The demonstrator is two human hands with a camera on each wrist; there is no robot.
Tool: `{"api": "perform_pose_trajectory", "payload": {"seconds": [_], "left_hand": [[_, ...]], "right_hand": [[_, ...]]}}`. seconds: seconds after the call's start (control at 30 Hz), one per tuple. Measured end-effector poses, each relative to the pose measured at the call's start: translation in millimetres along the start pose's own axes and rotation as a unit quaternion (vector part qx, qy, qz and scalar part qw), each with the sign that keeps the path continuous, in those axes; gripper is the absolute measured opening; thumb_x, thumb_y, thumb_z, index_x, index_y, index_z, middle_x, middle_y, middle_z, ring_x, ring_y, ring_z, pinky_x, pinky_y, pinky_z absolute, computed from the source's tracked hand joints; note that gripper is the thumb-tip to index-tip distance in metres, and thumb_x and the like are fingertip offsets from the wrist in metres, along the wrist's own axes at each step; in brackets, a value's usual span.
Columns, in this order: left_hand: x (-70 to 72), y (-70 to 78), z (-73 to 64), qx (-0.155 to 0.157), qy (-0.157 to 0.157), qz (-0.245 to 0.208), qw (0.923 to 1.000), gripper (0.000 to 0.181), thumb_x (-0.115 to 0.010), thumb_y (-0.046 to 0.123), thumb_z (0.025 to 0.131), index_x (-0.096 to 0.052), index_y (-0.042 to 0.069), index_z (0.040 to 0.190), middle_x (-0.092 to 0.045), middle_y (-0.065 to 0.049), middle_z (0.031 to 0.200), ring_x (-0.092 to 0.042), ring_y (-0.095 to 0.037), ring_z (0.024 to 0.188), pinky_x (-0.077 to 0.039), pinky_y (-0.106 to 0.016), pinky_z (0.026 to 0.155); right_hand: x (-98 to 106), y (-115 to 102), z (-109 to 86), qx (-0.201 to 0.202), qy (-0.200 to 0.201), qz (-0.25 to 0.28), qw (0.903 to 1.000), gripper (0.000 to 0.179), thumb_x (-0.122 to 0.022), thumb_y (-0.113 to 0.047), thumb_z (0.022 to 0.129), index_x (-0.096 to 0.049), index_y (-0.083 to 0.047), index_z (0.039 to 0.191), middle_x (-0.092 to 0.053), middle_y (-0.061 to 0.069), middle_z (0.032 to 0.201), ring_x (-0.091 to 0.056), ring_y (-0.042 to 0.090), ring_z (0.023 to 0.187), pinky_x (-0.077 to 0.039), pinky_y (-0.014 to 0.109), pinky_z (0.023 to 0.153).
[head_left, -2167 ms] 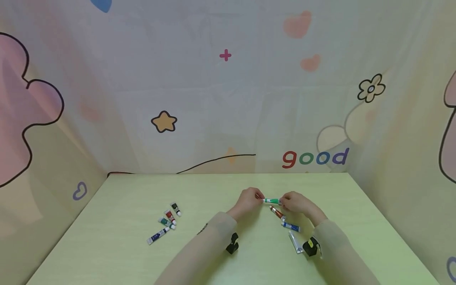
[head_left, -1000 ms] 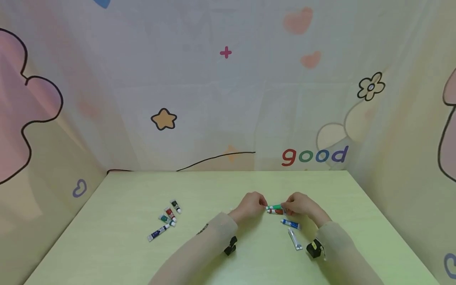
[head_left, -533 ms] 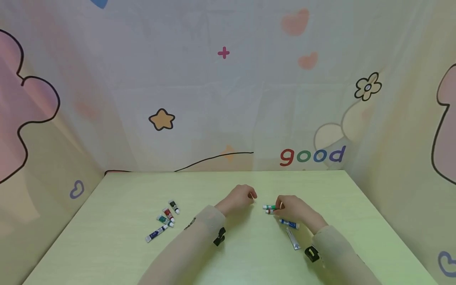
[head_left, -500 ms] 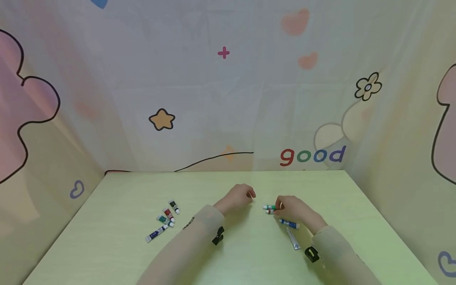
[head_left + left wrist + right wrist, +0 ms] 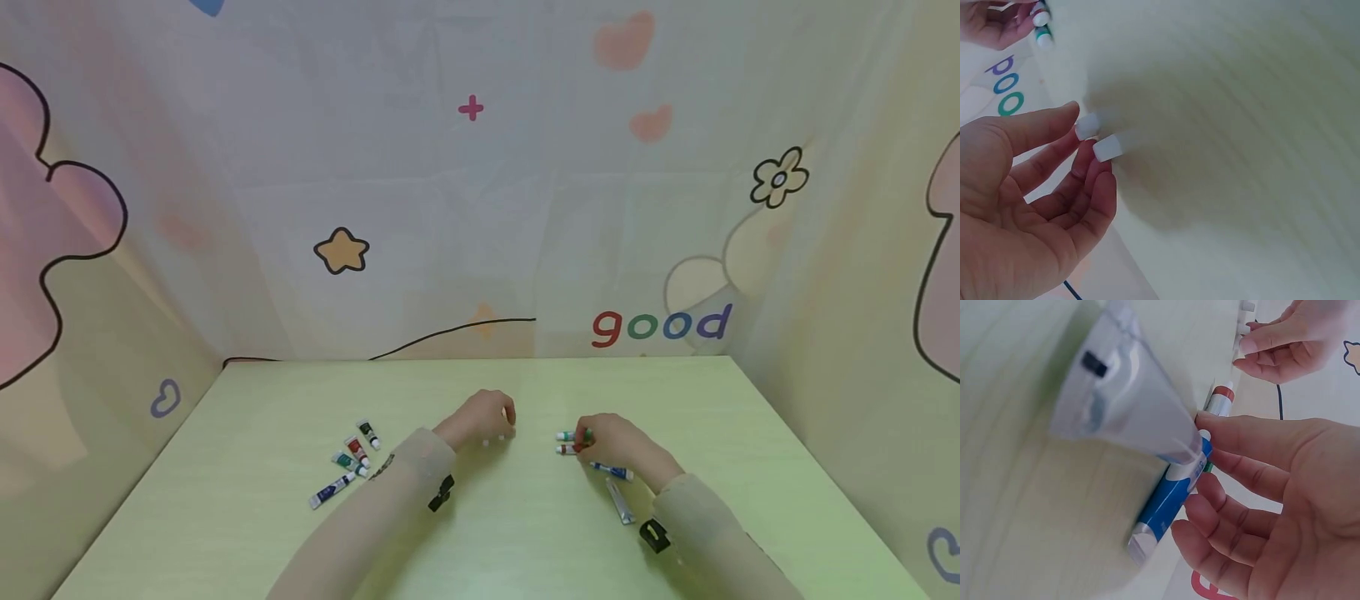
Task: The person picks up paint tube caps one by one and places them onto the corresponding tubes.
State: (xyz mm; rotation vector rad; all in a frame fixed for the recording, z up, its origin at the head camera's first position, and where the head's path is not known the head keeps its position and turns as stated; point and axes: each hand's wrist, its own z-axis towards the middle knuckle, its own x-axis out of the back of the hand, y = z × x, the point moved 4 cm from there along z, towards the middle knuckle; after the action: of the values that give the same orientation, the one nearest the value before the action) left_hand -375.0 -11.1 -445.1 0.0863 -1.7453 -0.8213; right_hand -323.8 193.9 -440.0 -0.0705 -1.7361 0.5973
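Observation:
Two small white caps (image 5: 1108, 148), (image 5: 485, 442) stand on the table just below the fingertips of my left hand (image 5: 480, 417). In the left wrist view, thumb and fingers lie loosely curled beside them, and I see no grip on either cap. My right hand (image 5: 611, 437) pinches a brown paint tube (image 5: 1219, 400); most of it is hidden behind the fingers. A green paint tube (image 5: 566, 436) lies just beyond, partly covered by that hand. Nearer the right wrist are a blue paint tube (image 5: 1166, 500) and a silver-white tube (image 5: 1135, 394).
At the left of the table (image 5: 450, 550) lie several more paint tubes: dark green (image 5: 368, 434), red (image 5: 357, 452), teal (image 5: 349, 464) and dark blue (image 5: 332, 490). A patterned cloth (image 5: 420, 183) hangs at the back and sides.
Both hands were at the green tube, which was lowered beside the brown one. My left hand has drawn away leftward, revealing the caps. The brown tube's end has shifted slightly from the green one.

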Motion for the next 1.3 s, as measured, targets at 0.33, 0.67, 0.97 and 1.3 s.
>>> {"api": "perform_pose_trajectory", "payload": {"seconds": [0.33, 0.67, 0.97, 1.3], "left_hand": [[-0.6, -0.7, 1.5, -0.019, 0.017, -0.007, 0.9996, 0.008, -0.072, 0.008, 0.093, -0.071, 0.007, 0.085, -0.065, 0.0, 0.078, -0.058, -0.013, 0.06, -0.049, -0.027, 0.06], [31.0, 17.1, -37.4, -0.123, 0.098, -0.197, 0.9677, 0.023, -0.06, 0.024, 0.103, -0.07, 0.004, 0.106, -0.071, -0.016, 0.096, -0.068, -0.036, 0.09, -0.056, -0.038, 0.078], [47.6, 48.7, -108.0, -0.147, 0.181, -0.283, 0.9304, 0.021, -0.066, 0.029, 0.099, -0.07, 0.012, 0.111, -0.073, -0.003, 0.1, -0.07, -0.018, 0.092, -0.056, -0.035, 0.085], [66.5, 70.5, -146.5, -0.185, 0.226, -0.267, 0.9185, 0.016, -0.069, 0.028, 0.097, -0.073, 0.019, 0.11, -0.074, 0.008, 0.102, -0.07, -0.009, 0.096, -0.055, -0.035, 0.085]], "right_hand": [[0.2, 1.8, -3.1, 0.01, 0.009, 0.004, 0.9999, 0.014, -0.077, -0.009, 0.088, -0.063, -0.009, 0.089, -0.059, -0.001, 0.081, -0.05, 0.017, 0.072, -0.047, 0.034, 0.069], [25.2, -19.1, -24.4, 0.065, 0.085, 0.116, 0.9874, 0.012, -0.068, -0.018, 0.098, -0.062, -0.008, 0.103, -0.062, -0.001, 0.088, -0.056, 0.017, 0.08, -0.049, 0.031, 0.07], [44.7, -75.8, -66.3, 0.188, 0.202, 0.153, 0.9489, 0.012, -0.069, -0.017, 0.098, -0.062, -0.016, 0.108, -0.065, -0.01, 0.093, -0.06, 0.009, 0.087, -0.052, 0.032, 0.077], [52.5, -102.4, -92.0, 0.285, 0.286, 0.114, 0.9077, 0.021, -0.072, -0.01, 0.094, -0.063, -0.022, 0.109, -0.061, -0.018, 0.095, -0.059, 0.003, 0.084, -0.052, 0.031, 0.075]]}}
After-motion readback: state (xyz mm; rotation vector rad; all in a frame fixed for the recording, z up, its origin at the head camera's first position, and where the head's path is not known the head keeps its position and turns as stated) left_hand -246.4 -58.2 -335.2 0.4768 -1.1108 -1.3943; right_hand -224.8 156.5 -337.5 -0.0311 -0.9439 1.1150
